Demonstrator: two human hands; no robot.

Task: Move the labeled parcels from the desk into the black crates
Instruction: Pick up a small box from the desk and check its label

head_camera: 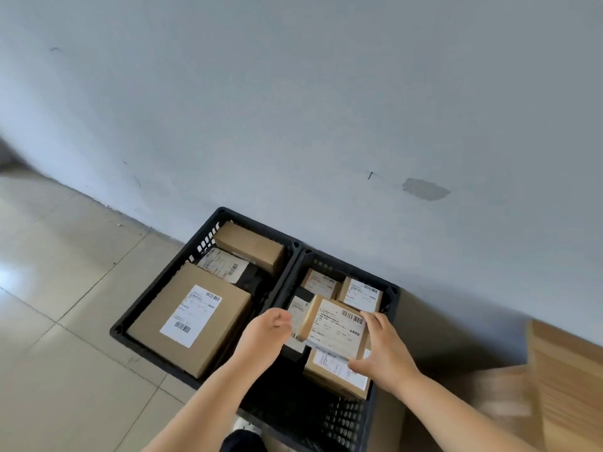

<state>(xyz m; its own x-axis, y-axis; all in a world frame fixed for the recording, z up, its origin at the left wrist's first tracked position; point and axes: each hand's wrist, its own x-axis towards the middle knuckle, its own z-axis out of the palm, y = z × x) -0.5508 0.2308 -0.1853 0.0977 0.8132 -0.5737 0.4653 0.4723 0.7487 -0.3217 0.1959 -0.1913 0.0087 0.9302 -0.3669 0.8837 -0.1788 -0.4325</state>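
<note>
Head view: on the far left lies a glossy beige tiled floor (65, 288), running up to a pale grey wall (293, 93). Against that wall stand two black slotted plastic crates side by side and touching. The left crate (156, 288) holds a large flat brown cardboard parcel (189, 318) with a white barcode label facing up, a dark parcel with a white label (223, 264) behind it, and a plain oblong cardboard box (249, 244) at its far end. The left hand (266, 331) hovers over the divide between the crates, fingers loosely curled and holding nothing. In the right crate (390, 293) sit several small labeled cardboard parcels, two at the far end (360, 295), one near (339, 370). Above them the right hand (381, 350) holds a small brown labeled parcel (336, 327), tilted, with fingers on its far right edge and thumb at its near corner; whether the parcel rests on those beneath I cannot tell. At the far right is the blurred edge of a light wooden desk (567, 386).
</note>
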